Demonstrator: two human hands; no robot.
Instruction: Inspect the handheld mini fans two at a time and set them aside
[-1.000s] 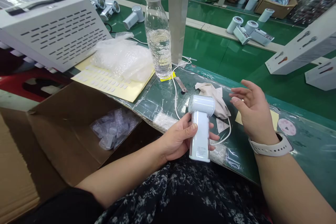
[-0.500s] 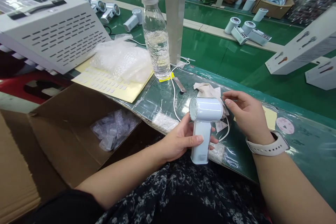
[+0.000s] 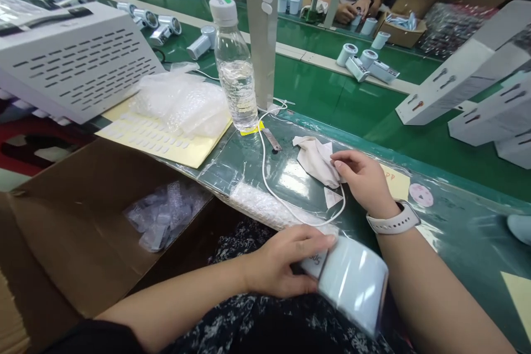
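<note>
"From the head camera, where was the handheld fan [image 3: 352, 279]?"

"In the person's left hand [image 3: 286, 260], tilted over the lap by the near edge of the desk [image 3: 460, 238]. The left fingers were clamped on its handle [image 3: 314, 265], and its cylindrical head lay toward the right forearm."

"And the right hand [image 3: 363, 180]?"

"Above the desk, at the edge of a crumpled pale cloth [image 3: 315, 160]. Thumb and forefinger were close together; whether they pinched the fabric could not be told."

"Which step did that suggest?"

"Probably turning the fan about while reaching for the cloth. Lifting the cloth would have called for a sure pinch, clear of the white cable [image 3: 265, 168] looping just beside it, and a steady left grip."

"Was any writing readable?"

"Dark lettering marked the handle, partly hidden and too unclear for a brand. A yellow card [image 3: 399, 183] bore red characters, perhaps letters, and a round pink sticker [image 3: 421, 195] had a small dark mark. The white boxes [image 3: 468, 72] showed printed product pictures, but no legible name."
</note>
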